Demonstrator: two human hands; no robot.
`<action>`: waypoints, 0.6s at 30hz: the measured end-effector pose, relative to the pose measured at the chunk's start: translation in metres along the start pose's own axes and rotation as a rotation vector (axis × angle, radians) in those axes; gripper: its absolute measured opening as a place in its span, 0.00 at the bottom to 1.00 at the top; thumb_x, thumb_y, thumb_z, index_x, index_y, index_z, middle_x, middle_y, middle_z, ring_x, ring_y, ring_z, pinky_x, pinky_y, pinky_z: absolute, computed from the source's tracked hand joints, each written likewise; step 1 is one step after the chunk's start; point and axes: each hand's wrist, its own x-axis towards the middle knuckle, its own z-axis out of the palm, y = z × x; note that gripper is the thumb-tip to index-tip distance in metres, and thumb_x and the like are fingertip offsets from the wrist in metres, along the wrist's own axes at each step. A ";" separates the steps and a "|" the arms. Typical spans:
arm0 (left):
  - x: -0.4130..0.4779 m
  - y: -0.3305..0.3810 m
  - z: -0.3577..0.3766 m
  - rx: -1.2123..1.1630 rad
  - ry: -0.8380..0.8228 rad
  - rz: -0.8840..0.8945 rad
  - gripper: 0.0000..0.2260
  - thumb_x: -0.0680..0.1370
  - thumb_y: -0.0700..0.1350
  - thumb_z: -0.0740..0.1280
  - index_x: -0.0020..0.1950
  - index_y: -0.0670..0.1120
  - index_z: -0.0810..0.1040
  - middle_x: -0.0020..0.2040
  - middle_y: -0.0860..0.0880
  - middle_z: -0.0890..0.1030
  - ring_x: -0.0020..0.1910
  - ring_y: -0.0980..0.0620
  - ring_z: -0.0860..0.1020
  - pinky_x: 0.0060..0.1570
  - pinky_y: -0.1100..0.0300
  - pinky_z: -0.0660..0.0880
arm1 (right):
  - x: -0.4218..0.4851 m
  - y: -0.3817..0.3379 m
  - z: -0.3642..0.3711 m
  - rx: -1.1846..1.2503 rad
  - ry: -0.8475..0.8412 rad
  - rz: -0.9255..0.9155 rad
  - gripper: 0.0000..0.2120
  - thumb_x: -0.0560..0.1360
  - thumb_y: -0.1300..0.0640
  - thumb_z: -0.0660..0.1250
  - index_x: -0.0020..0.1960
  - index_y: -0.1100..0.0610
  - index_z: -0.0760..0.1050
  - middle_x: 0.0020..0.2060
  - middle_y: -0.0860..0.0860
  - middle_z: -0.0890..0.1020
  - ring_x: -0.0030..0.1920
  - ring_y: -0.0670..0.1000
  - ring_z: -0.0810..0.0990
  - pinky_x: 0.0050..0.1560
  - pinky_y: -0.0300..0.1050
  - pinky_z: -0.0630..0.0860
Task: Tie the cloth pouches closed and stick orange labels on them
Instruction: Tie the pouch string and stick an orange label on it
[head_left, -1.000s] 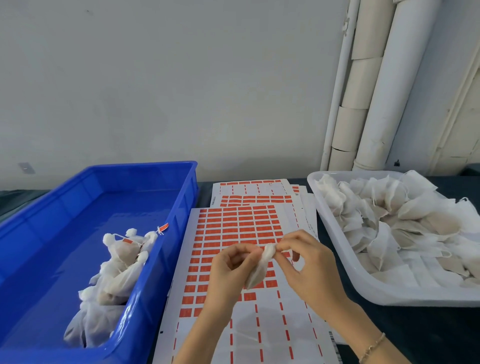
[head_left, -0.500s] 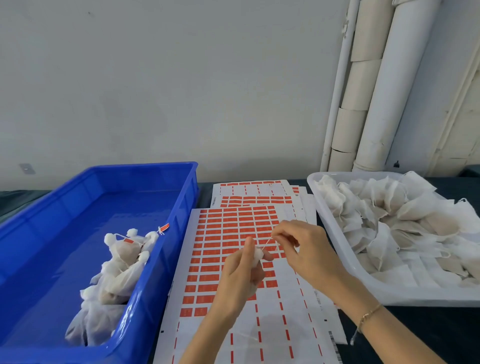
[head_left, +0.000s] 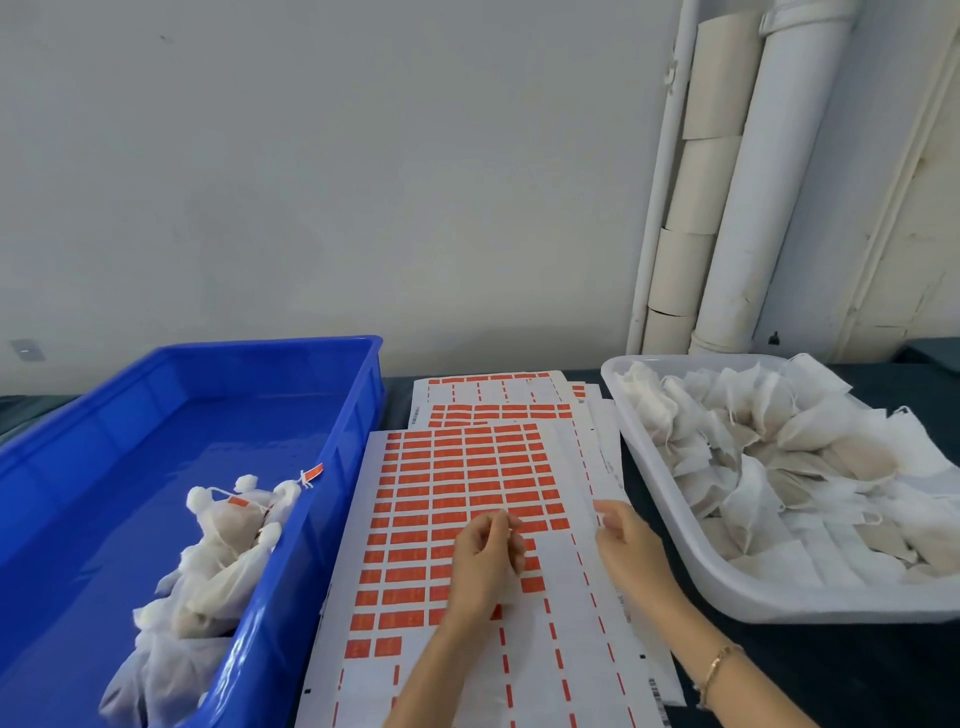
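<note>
My left hand (head_left: 488, 556) is curled over the sheet of orange labels (head_left: 467, 467) and grips a small cloth pouch that its fingers almost hide. My right hand (head_left: 623, 540) is held apart to the right and pinches the end of the pouch's thin white drawstring, which is barely visible. Tied pouches (head_left: 223, 551) with orange labels lie in the blue bin (head_left: 358, 431) on the left. Several untied pouches (head_left: 779, 457) fill the white tray (head_left: 670, 514) on the right.
More label sheets (head_left: 498, 395) are stacked behind the front one on the dark table (head_left: 810, 670). White pipes (head_left: 753, 208) run up the wall at the back right. The far part of the blue bin holds nothing.
My hands have drawn apart: the right one moved right with the string, and the left closed round the pouch, which was plainly visible a second ago.
</note>
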 end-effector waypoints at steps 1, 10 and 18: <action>0.004 -0.003 0.001 -0.009 0.013 -0.018 0.12 0.82 0.45 0.60 0.44 0.43 0.78 0.31 0.50 0.79 0.25 0.58 0.76 0.29 0.68 0.74 | 0.001 0.004 0.002 0.018 -0.007 0.025 0.10 0.80 0.58 0.63 0.59 0.47 0.68 0.49 0.40 0.77 0.35 0.37 0.81 0.29 0.29 0.73; 0.004 -0.012 0.005 0.069 0.072 -0.008 0.03 0.77 0.47 0.69 0.43 0.51 0.79 0.40 0.55 0.81 0.41 0.55 0.79 0.32 0.70 0.72 | 0.027 -0.007 -0.001 0.189 0.000 0.197 0.11 0.73 0.57 0.72 0.54 0.52 0.74 0.43 0.48 0.83 0.42 0.49 0.84 0.41 0.48 0.81; 0.017 0.004 0.008 0.408 -0.030 0.304 0.06 0.76 0.48 0.70 0.50 0.58 0.81 0.47 0.68 0.76 0.45 0.63 0.78 0.39 0.74 0.75 | 0.022 0.003 -0.001 0.312 -0.241 0.167 0.10 0.78 0.53 0.66 0.53 0.58 0.79 0.46 0.57 0.85 0.47 0.60 0.84 0.57 0.62 0.77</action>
